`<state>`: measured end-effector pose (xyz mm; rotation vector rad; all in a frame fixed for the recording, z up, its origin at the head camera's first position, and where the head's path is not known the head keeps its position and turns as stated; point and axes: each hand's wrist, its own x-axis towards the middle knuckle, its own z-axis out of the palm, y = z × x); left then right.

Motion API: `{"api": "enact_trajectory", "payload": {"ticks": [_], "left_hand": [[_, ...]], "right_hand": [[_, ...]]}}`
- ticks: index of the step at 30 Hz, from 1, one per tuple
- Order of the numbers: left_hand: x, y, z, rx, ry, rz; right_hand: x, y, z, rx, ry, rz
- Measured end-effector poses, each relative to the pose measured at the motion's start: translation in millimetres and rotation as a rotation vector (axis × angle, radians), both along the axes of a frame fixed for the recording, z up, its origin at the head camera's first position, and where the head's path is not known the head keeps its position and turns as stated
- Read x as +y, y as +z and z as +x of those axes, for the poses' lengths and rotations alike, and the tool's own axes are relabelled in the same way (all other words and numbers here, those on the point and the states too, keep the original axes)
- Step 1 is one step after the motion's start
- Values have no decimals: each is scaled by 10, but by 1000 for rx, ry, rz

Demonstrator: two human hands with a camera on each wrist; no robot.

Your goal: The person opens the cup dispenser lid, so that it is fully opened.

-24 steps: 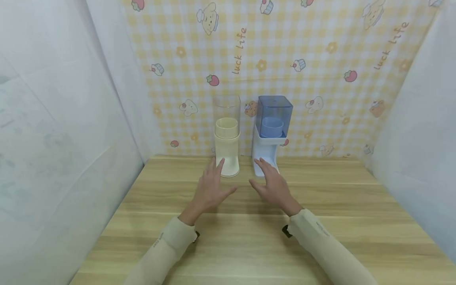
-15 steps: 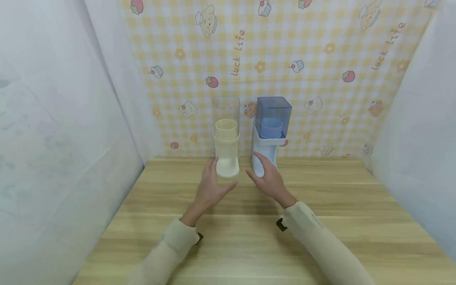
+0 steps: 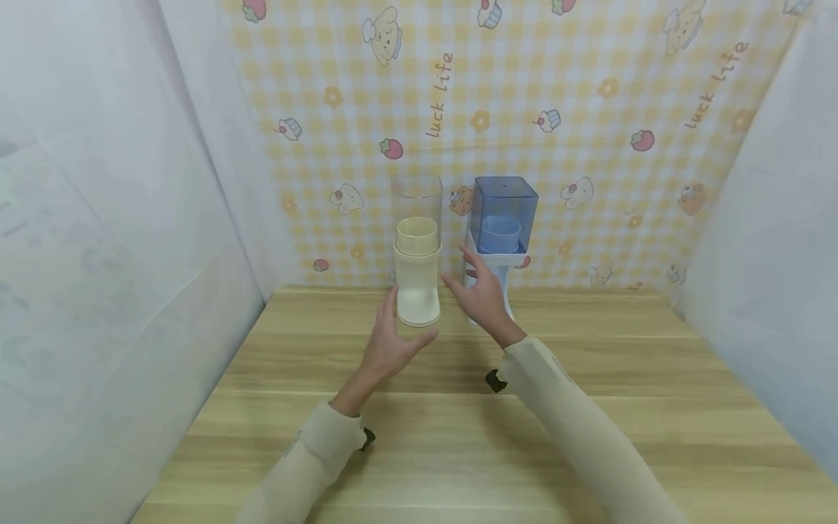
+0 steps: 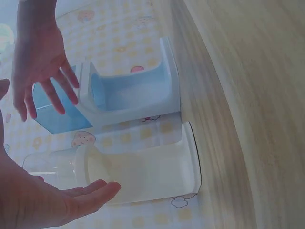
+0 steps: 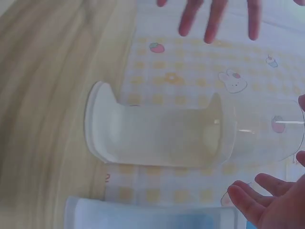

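- While "luck life" (image 3: 440,94) reads in slanted brown script on the checked backdrop behind the cream dispenser (image 3: 417,251), the dispenser stands at the table's (image 3: 655,378) far edge.
- Just right of it stands the blue dispenser (image 3: 500,233).
- Fingers spread and holding nothing, my left hand (image 3: 389,342) waits before the cream dispenser.
- Equally empty, my right hand (image 3: 481,295) has lifted between both dispensers.

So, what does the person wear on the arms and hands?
Both arms are in long beige sleeves, left sleeve and right sleeve, each with small dark print. A small black piece shows at each wrist. The hands are bare.
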<state>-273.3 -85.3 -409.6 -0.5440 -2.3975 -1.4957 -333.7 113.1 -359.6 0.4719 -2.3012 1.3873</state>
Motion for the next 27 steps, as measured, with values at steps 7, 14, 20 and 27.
{"api": "enact_trajectory", "payload": {"ticks": [7, 14, 20, 27], "left_hand": [[40, -44, 19, -85, 2, 74], [46, -45, 57, -157, 47, 94], [40, -39, 76, -169, 52, 72], [59, -53, 79, -162, 54, 72]], "right_hand": [[-202, 191, -147, -46, -34, -58], [-344, 374, -309, -35, -81, -29], [-428, 560, -432, -21, -83, -50], [-530, 740, -548, -15, -73, -62]]}}
